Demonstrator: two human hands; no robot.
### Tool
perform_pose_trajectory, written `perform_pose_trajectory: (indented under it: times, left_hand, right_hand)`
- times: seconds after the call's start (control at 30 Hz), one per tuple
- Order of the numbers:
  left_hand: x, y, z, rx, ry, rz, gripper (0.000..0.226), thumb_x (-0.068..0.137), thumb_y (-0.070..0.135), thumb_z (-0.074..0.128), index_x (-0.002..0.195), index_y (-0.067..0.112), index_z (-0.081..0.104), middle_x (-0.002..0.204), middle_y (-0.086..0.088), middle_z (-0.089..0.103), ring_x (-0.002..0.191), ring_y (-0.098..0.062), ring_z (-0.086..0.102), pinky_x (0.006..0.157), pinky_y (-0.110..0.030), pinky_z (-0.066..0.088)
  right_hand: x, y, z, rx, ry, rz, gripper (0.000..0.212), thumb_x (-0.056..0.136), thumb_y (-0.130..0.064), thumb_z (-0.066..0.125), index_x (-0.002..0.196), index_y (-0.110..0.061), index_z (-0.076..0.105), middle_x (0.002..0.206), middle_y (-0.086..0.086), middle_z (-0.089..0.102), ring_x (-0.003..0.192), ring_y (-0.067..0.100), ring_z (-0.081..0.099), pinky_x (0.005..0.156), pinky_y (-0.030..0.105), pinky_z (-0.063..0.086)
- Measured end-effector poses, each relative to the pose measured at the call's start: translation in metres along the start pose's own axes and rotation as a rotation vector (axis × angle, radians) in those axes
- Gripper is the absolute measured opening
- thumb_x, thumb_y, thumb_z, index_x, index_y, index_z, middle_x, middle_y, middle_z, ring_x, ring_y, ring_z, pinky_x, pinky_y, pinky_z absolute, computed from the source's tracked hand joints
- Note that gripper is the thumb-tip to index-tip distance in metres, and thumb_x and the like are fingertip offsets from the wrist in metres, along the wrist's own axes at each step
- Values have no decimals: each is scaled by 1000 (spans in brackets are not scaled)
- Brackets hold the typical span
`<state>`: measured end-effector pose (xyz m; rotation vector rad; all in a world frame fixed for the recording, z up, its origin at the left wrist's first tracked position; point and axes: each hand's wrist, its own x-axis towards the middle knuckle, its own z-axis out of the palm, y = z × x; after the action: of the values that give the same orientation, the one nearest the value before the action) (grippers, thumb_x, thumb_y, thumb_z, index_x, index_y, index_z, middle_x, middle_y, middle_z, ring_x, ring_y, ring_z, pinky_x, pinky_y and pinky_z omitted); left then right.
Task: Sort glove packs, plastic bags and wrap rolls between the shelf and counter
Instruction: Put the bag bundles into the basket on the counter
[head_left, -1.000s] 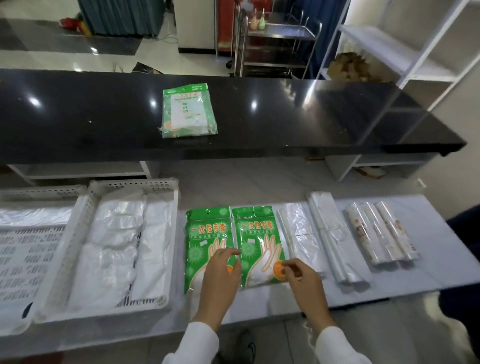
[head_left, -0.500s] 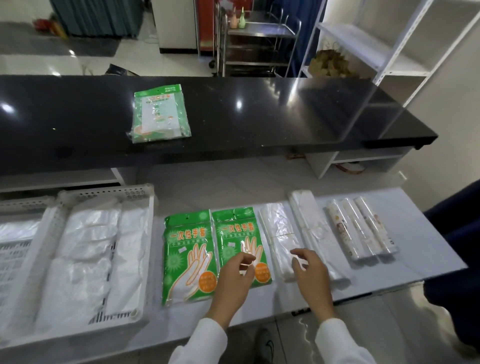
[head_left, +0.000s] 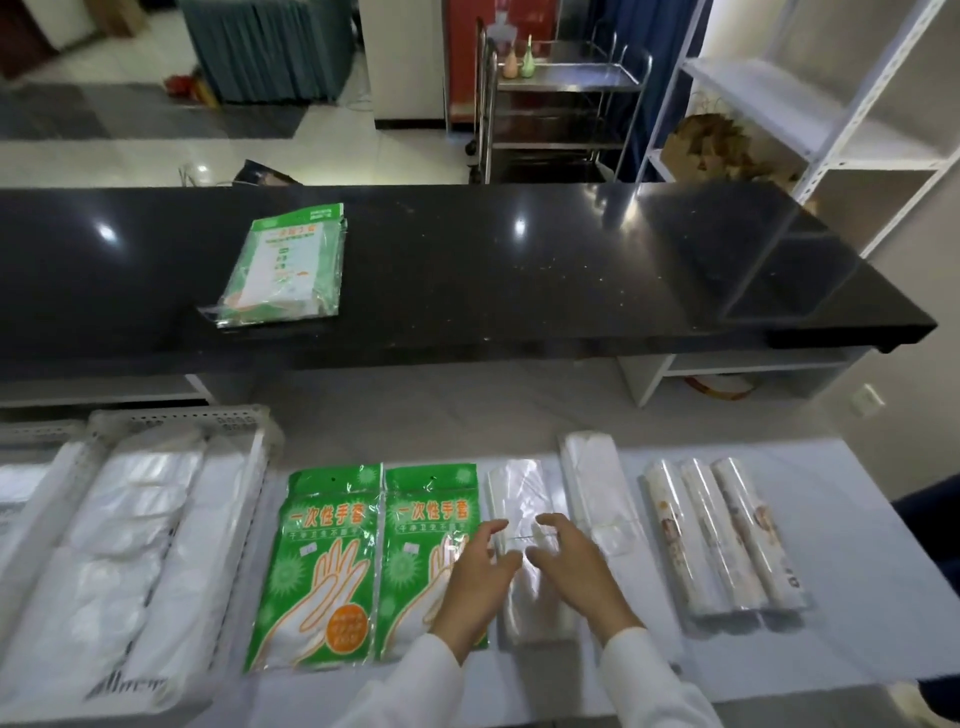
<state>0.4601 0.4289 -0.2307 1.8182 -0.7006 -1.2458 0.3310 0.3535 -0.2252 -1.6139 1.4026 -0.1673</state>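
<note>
Bench (head_left: 810, 525), near edge, left to right: white basket (head_left: 182, 421) of plastic bags; two green glove packs (head_left: 317, 566) side by side; a clear bag bundle (head_left: 519, 493); a second bag bundle (head_left: 592, 478); three wrap rolls (head_left: 722, 540) touching. Left hand (head_left: 475, 577) and right hand (head_left: 574, 566) both over the first bag bundle, fingers spread and lightly bent; contact cannot be told. Black counter (head_left: 519, 270), left part: one more glove pack (head_left: 283, 267), lying flat.
</note>
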Motion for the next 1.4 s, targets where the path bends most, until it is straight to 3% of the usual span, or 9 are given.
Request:
perform_pose_trajectory:
  times: [0.13,0.27,0.33,0.63,0.77,0.87,0.97,1.1,1.4]
  left_hand:
    - [10,1,14,-64,25,-83,44,96,7,64,137,21,56,133,-5,62,124,-20,59,113,-43,46]
    - [17,2,19,-138,119,-135,36,95,6,63,128,21,61,124,-9,67,116,-27,64,108,-48,49]
    - [17,2,20,-185,179,-156,32,96,4,64,122,22,64,124,-8,65,117,-26,61,108,-44,49]
    - [6,13,2,-428,324,-105,28,84,-8,77,103,13,74,107,-12,76,92,-25,74,78,-35,61]
    - [-10,22,-28,-585,319,-62,38,78,-12,80,108,10,74,105,-13,79,93,-31,76,82,-48,63]
    - [-24,23,-52,-666,405,-30,39,78,-14,78,106,13,75,106,-15,78,90,-28,76,75,-41,61]
    - [-36,18,-73,-679,512,21,37,79,-12,78,106,13,76,112,-16,76,104,-36,72,92,-52,58]
    - [-50,13,-106,-641,597,67,29,80,-6,80,93,20,78,104,-6,78,97,-30,75,89,-48,61]
    - [-68,-9,-206,-511,508,226,27,86,6,81,92,32,79,96,6,80,89,-12,77,69,-19,59]
  right_hand:
    - [15,3,-14,42,-19,36,36,93,-13,71,128,-18,65,122,2,64,117,20,62,93,24,45]
    - [25,6,-18,130,29,58,28,91,-8,72,118,-17,69,108,0,67,98,15,64,64,4,43]
    - [28,7,-17,160,51,52,25,89,-6,73,112,-16,70,102,-2,69,97,16,66,62,2,42]
    - [29,-6,-27,603,-106,118,25,87,0,80,106,-13,71,79,5,80,64,12,74,58,20,55]
    - [24,-28,-27,726,-271,43,21,89,-3,78,109,-10,78,96,6,82,84,16,79,66,20,59]
    - [15,-48,-7,718,-402,-24,24,93,-10,74,117,-12,78,109,8,81,98,24,79,72,24,60]
    - [5,-67,22,684,-494,-25,24,94,-11,74,117,-11,78,109,10,81,94,24,78,71,28,60]
    - [-13,-96,65,679,-430,-31,27,91,-12,78,118,-11,75,103,12,81,92,29,79,71,32,61]
    - [-47,-158,134,662,-252,-133,26,91,-14,78,117,-13,73,104,9,82,95,28,79,80,36,63]
